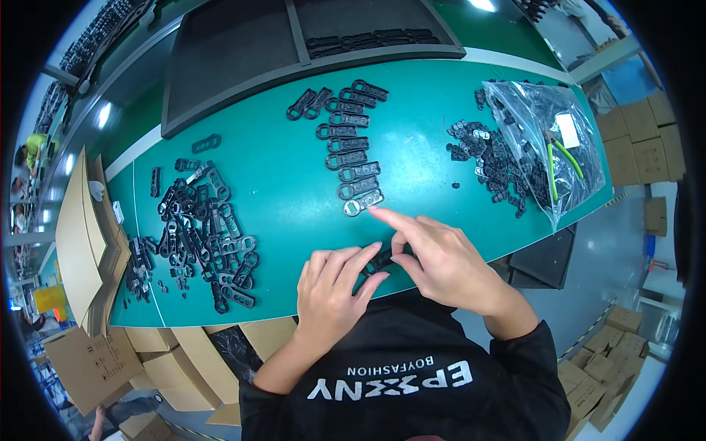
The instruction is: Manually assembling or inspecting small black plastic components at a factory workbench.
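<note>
My left hand [332, 288] and my right hand [435, 257] meet at the near edge of the green table [287, 195]. Both grip one flat black plastic part [380, 259] between them. My right forefinger sticks out toward the nearest piece of a neat column of black slotted parts [351, 143] running away from me. A loose heap of the same black parts [204, 231] lies to the left of my left hand.
A clear plastic bag [548, 140] with small black pieces spilling out lies at the right, a green-handled tool inside. Black trays [243, 51] stand at the back. Flat cardboard sheets [81, 235] lean at the left; cardboard boxes [147, 360] sit below the table.
</note>
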Motion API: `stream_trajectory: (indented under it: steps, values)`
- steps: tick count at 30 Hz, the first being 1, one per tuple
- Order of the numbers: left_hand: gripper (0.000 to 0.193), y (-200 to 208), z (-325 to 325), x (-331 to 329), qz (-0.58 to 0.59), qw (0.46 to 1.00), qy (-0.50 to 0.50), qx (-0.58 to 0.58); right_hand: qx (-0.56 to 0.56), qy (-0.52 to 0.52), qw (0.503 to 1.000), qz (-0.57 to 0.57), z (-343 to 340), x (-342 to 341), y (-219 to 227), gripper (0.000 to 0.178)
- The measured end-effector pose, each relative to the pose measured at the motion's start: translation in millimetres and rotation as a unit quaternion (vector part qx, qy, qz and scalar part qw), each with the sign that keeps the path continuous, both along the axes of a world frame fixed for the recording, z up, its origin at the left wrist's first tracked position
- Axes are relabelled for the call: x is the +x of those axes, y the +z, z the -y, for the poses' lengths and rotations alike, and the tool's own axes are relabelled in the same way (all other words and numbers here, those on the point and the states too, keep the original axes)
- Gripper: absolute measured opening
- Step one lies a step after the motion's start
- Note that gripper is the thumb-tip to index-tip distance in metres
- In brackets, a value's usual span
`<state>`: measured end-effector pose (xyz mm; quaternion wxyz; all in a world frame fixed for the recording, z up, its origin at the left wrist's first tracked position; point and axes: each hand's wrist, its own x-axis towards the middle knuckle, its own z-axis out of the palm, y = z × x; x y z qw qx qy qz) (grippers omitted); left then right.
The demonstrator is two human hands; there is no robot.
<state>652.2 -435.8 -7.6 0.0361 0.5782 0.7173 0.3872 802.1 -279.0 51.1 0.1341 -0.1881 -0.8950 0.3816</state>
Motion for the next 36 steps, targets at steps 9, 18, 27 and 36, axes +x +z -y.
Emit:
stream_trajectory:
  steps: [9, 18, 27, 36]
  values:
    - [0.050, -2, 4, 0, 0.011, 1.000, -0.005, -0.011, 0.060, 0.024, 0.996, 0.069, 3, -8, 8, 0.077]
    - [0.043, -2, 2, -2, 0.014, 1.000, -0.014, -0.007, 0.140, 0.056, 0.986, 0.072, 6, -14, 7, 0.080]
    - [0.027, -1, 5, 0, -0.046, 0.999, -0.019, -0.006, 0.219, 0.033, 0.975, 0.007, 20, 12, -7, 0.065]
    - [0.026, 2, 12, -7, -0.117, 0.991, -0.059, -0.013, 0.291, 0.032, 0.949, -0.112, 24, 28, -31, 0.050]
